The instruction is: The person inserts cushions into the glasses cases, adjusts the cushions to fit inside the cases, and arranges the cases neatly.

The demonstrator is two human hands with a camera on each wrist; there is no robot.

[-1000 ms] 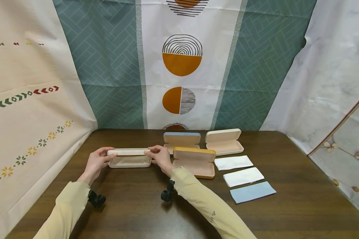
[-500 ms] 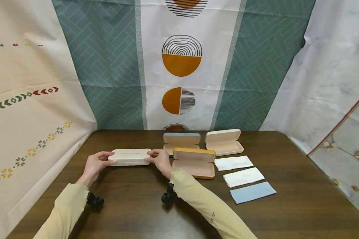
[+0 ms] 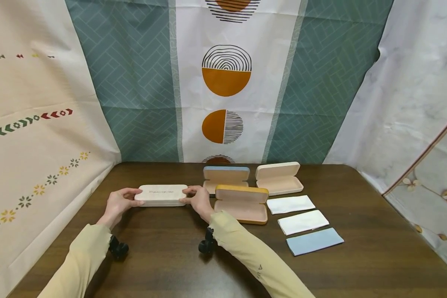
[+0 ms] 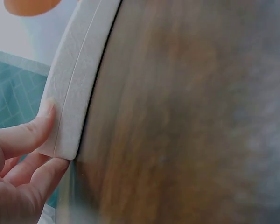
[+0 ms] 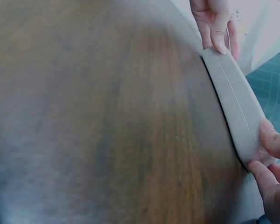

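Note:
A white glasses case (image 3: 162, 195) with small print on its lid lies closed on the left part of the table. My left hand (image 3: 117, 205) grips its left end, and my right hand (image 3: 200, 201) grips the right end. In the left wrist view, the thumb touches the seam side of the case (image 4: 74, 88) while fingertips reach its end and lower edge. The right wrist view has both hands at opposite ends of the case (image 5: 236, 105); the seam between lid and base looks closed. What the case contains is hidden.
Right of the hands stand three open glasses cases: a blue one (image 3: 226, 174), a yellow one (image 3: 242, 205) and a cream one (image 3: 279, 183). Beside them lie two folded white cloths (image 3: 290, 204) (image 3: 303, 222) and a light blue cloth (image 3: 314, 241). Patterned fabric hangs behind the table (image 3: 164, 256).
A second ago the white case's lid stood raised with its inside showing. Both hands have brought it down, and the lid now lies closed. The other cases and cloths have stayed put.

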